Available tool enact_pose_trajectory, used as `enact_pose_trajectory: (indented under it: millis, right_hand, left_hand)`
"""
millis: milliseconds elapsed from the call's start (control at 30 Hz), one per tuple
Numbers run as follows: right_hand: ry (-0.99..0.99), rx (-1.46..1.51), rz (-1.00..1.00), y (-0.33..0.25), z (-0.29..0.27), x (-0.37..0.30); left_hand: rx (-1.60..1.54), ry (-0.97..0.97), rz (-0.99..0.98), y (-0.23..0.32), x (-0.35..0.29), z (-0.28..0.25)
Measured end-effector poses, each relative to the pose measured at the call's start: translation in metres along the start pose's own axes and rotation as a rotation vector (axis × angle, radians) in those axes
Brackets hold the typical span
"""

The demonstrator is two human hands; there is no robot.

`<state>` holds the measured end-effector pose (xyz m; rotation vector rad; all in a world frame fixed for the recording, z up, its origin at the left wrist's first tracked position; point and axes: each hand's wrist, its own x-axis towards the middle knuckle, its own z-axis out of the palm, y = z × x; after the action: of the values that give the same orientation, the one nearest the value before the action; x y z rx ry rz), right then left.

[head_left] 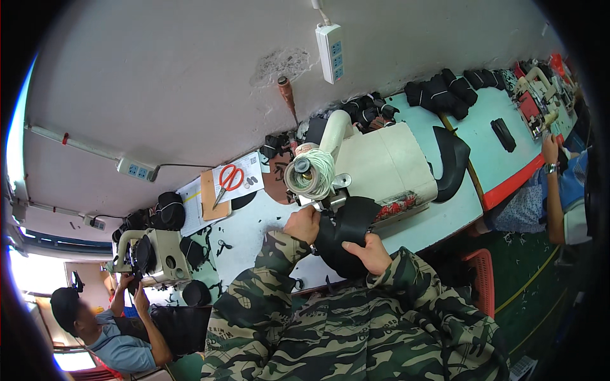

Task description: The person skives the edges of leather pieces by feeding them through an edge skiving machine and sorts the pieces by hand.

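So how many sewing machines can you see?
3: one under the person's hands, one at lower left, one at far right. More may be hidden.

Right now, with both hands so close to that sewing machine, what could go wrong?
The left hand sits right at the sewing machine head, so fingers might get too near the needle, which is hidden here. The right hand grips the black piece at its edge only, so it could slip or pucker. The thread cone hangs close above the left hand, and loose thread could perhaps snag.
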<state>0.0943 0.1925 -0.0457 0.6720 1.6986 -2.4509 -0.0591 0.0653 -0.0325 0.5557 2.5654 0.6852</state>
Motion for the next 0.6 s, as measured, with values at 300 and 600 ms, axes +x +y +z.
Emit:
enact_pose_trajectory:
  millis: [300,600]
  right_hand:
    - [-0.009,0.407,-0.013,0.009,0.013,0.0]
    - [-0.202,-0.143,-0.204,-0.008,0.099,0.027]
  left_hand:
    - [-0.152,-0.357,-0.025,0.015,-0.015,-0.028]
    - [-1.436,-0.378,-0.158,-0.045,-0.148,0.005]
